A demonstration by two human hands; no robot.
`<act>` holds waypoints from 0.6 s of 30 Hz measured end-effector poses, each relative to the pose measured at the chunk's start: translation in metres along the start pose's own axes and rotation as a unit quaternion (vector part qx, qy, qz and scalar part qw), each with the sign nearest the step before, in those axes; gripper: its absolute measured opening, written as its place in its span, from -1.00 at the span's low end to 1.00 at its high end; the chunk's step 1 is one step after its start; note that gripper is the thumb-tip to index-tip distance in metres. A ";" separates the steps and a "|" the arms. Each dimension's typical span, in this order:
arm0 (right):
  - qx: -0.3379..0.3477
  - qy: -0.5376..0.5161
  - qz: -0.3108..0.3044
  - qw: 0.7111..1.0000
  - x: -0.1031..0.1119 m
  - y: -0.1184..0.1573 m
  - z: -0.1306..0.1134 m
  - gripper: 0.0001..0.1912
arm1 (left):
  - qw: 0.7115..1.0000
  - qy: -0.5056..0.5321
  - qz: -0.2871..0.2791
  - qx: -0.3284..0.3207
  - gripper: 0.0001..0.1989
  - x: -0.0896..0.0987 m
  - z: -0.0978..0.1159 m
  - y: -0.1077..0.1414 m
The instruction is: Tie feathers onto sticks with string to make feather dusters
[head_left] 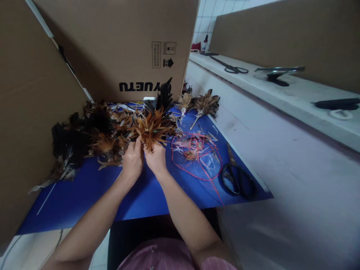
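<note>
Both of my hands come together near the middle of the blue table [92, 191]. My left hand [133, 158] has its fingers closed at the lower left of a bunch of orange-brown feathers [153, 129]. Closed on the base of the same bunch is my right hand [155, 159]. The feathers fan upward and away from me, and the fingers hide their stems. Behind and left lies a heap of brown and black feathers [104, 123]. Dark feathers [164, 97] rise just beyond the bunch.
Tangled red string [198, 150] lies right of my hands, beside black-handled scissors [237, 182]. Two tied feather bunches [206, 103] rest at the back right. Cardboard boxes [112, 45] wall off the back and left. On the right-hand ledge [253, 77] lies another pair of scissors [232, 67].
</note>
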State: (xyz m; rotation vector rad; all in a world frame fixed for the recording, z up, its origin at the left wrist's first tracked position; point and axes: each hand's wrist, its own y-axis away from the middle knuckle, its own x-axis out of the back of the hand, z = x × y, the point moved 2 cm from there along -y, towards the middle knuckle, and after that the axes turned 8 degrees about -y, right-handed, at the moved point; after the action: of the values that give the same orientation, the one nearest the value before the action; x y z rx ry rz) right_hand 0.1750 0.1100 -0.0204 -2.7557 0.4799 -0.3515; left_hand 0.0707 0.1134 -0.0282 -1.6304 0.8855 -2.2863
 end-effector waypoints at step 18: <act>-0.020 -0.131 0.002 0.991 0.015 -0.009 0.000 -0.67 | 0.951 0.235 0.011 0.203 -0.69 0.020 0.016 -0.024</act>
State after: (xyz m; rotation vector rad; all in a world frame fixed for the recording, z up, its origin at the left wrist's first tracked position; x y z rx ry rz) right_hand 0.1913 0.1128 -0.0148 -2.7838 0.4269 0.0221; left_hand 0.0827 0.1177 0.0050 -0.9195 0.4527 -2.6623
